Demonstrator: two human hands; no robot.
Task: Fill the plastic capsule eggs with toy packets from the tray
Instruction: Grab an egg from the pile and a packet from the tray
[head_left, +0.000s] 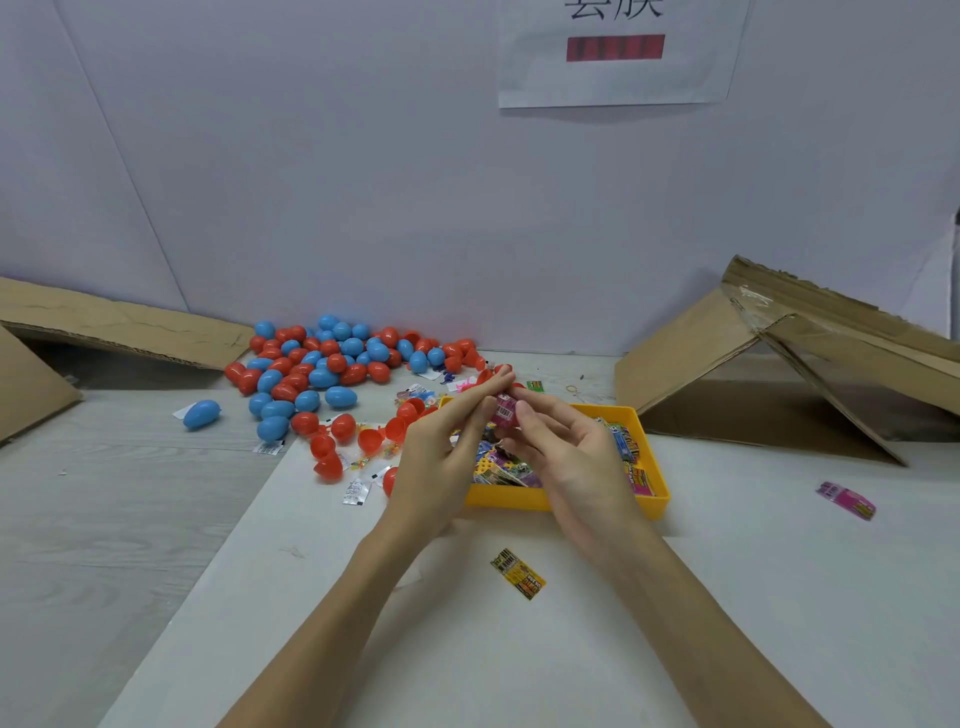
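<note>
A pink toy packet (503, 411) is sitting just above the centre of the frame, pinched between both hands over the far edge of the yellow tray (561, 500). The left hand (441, 457) is pressing its long, nearly straight fingers (480, 397) against the packet's left side, while the right hand (566, 452) is curling its fingers around the packet's right side. A red piece is showing behind the fingertips, but whether it is an egg half being held cannot be told. The tray is holding more coloured packets. A yellow packet (518, 573) is lying on the tabletop (753, 597) below the tray, and a pink packet (847, 500) is lying well apart at the right. Red and blue capsule eggs (322, 364) are heaped at the centre left, with open red halves (363, 439) nearer the tray. Cardboard flaps (779, 353) are leaning at both sides.
</note>
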